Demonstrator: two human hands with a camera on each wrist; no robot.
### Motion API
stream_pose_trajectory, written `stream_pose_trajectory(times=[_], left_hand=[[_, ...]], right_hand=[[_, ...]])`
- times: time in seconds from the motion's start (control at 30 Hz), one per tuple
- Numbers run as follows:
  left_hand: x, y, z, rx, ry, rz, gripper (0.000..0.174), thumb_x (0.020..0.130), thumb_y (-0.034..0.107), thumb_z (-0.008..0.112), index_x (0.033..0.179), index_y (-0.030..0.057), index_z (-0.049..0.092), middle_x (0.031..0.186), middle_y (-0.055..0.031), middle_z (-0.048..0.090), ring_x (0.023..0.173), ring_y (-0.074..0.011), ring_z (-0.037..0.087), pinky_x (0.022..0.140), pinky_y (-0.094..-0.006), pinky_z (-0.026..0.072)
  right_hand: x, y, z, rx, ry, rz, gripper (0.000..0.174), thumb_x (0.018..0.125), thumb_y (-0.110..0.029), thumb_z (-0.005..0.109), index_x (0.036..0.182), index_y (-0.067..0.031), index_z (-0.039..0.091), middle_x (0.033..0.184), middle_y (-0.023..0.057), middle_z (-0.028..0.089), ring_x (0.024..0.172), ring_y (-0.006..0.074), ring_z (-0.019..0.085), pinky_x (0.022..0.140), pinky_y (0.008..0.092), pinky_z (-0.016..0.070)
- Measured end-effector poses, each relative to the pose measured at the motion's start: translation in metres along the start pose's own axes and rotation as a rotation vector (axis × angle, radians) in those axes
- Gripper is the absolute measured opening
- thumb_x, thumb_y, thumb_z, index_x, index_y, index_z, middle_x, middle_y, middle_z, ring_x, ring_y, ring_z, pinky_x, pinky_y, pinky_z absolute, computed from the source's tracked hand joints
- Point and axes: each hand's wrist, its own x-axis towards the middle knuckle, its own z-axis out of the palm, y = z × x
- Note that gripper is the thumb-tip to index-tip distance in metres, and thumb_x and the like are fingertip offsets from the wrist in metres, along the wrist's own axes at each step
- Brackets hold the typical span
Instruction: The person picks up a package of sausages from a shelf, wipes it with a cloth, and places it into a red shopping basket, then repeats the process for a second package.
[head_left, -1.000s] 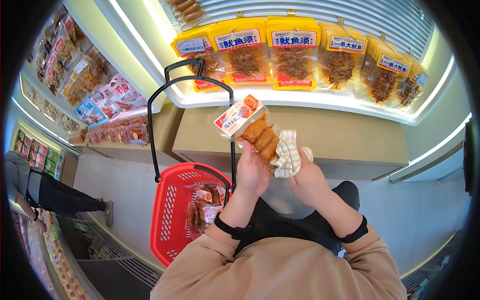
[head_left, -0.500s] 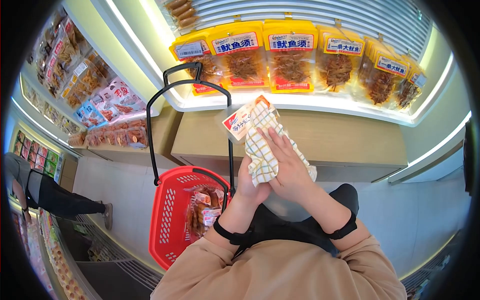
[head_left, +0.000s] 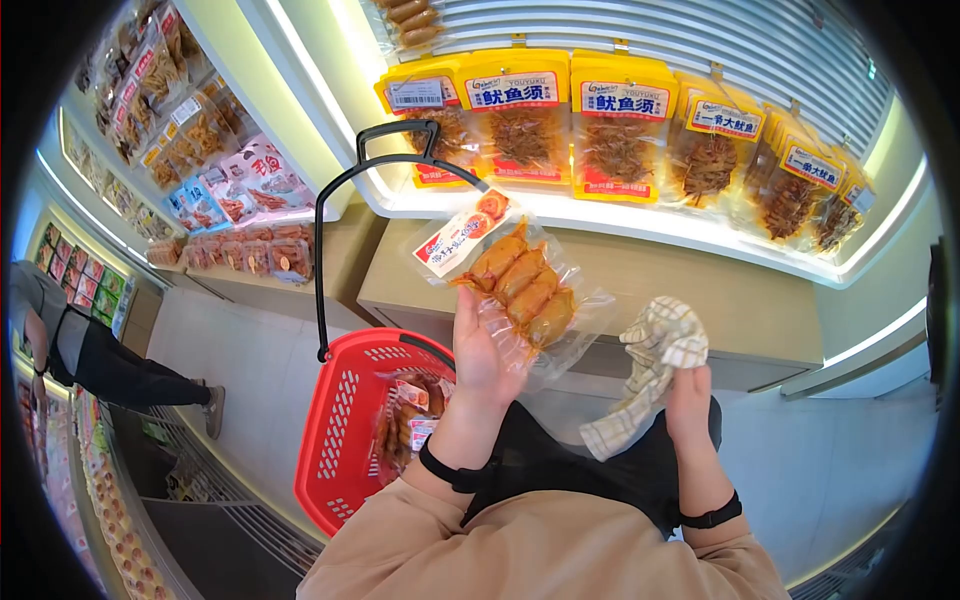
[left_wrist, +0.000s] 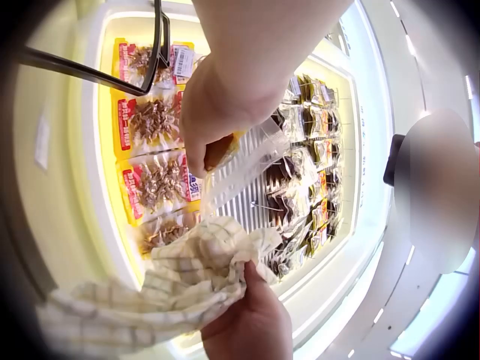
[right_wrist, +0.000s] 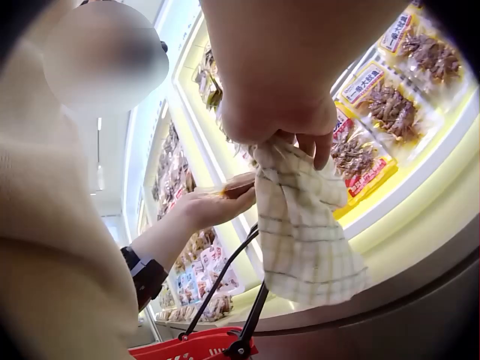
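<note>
In the head view my left hand [head_left: 485, 350] holds a clear vacuum pack [head_left: 522, 290] of plump orange-brown food pieces, its fingers beneath and its thumb along the near left edge. A white label with tomato pictures tops the pack. My right hand [head_left: 688, 400] grips a crumpled white checked cloth [head_left: 665, 340], off to the right and apart from the pack. The cloth hangs down from the fingers in the right wrist view, where the left hand [right_wrist: 214, 206] shows palm up behind it. In the left wrist view the right thumb presses on the cloth [left_wrist: 157, 292].
A red basket [head_left: 335, 430] with a tall black handle [head_left: 320, 250] stands at left, similar packs [head_left: 415, 400] inside. Yellow squid packs [head_left: 515, 120] line the lit shelf ahead, above a wooden ledge [head_left: 700, 315]. Another person [head_left: 110, 370] stands far left.
The right hand wiped the cloth over the pack, then drew it away to the right. The pack's front is now uncovered and still in the left hand.
</note>
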Motion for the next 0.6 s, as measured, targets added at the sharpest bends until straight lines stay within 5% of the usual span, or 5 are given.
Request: stream_pose_trajectory(times=[0.17,0.23,0.43,0.5,0.6], left_hand=[[-0.001,-0.013,0.0,0.241,-0.033,-0.04,0.052,0.102,0.034,0.042,0.143,0.0042,0.03,0.14,-0.0134,0.045,0.128,-0.0299,0.047,0.106,-0.0456,0.0399],[-0.003,-0.016,0.003,0.341,-0.058,-0.014,0.051,0.1,0.025,0.051,0.142,0.0033,0.031,0.138,-0.0124,0.047,0.126,-0.0266,0.049,0.105,-0.0425,0.0413],[0.006,-0.019,-0.02,0.634,0.147,-0.018,0.067,0.099,0.034,0.052,0.149,0.004,0.018,0.14,-0.0157,0.044,0.129,-0.0249,0.046,0.107,-0.0386,0.0362],[0.002,-0.032,-0.02,0.514,0.354,-0.036,0.068,0.1,0.041,0.048,0.151,0.0074,0.018,0.141,-0.0144,0.045,0.13,-0.0256,0.045,0.107,-0.04,0.0362],[-0.007,-0.041,-0.022,0.133,0.015,-0.254,0.077,0.098,0.056,0.037,0.153,0.0103,0.01,0.149,-0.0184,0.031,0.133,-0.0295,0.041,0.107,-0.0411,0.0361]], right_hand=[[0.018,0.005,0.009,0.698,-0.158,0.468,0.046,0.101,-0.034,0.046,0.133,-0.0015,0.045,0.123,0.0138,0.06,0.111,0.0248,0.06,0.095,0.0411,0.0489],[0.015,-0.007,0.027,0.606,-0.275,0.369,0.039,0.099,-0.026,0.053,0.13,-0.0032,0.048,0.121,0.0118,0.061,0.109,0.024,0.061,0.094,0.039,0.0496],[0.014,-0.017,0.047,0.206,0.103,-0.03,0.029,0.093,-0.009,0.059,0.121,-0.0018,0.055,0.114,0.0076,0.062,0.104,0.0158,0.061,0.089,0.0319,0.0499],[0.009,-0.018,0.043,-0.242,-0.074,-0.277,0.023,0.09,-0.007,0.062,0.112,0.0,0.059,0.11,0.0062,0.063,0.099,0.0133,0.061,0.083,0.0292,0.0503],[0.004,-0.016,0.051,-0.504,-0.441,-0.458,0.024,0.086,-0.008,0.065,0.108,-0.0001,0.062,0.102,0.0063,0.063,0.092,0.0158,0.061,0.079,0.0287,0.0497]])
